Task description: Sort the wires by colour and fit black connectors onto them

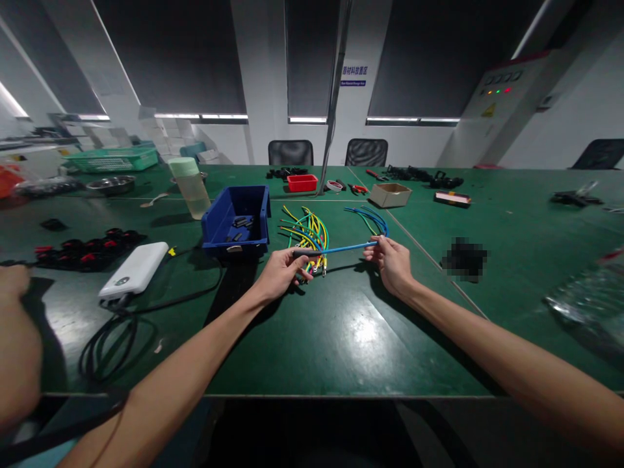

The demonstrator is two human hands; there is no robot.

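Observation:
A blue wire (346, 247) stretches nearly level between my two hands above the table. My left hand (280, 276) pinches a black sleeve (303, 253) at the wire's left end. Whether the wire goes inside the sleeve is too small to tell. With thumb and fingers, my right hand (391, 263) grips the wire's other end. Just beyond my left hand lies a bundle of yellow-green wires (316, 227) with metal lugs. Several loose blue wires (380, 221) lie behind my right hand.
A blue bin (209, 227) with black pieces stands left of the wires, beside a bottle (188, 188). A white power bank (134, 270) trails a cable. Behind are a red tray (302, 183) and a cardboard box (390, 195). Another person's arm (19, 351) reaches in at left.

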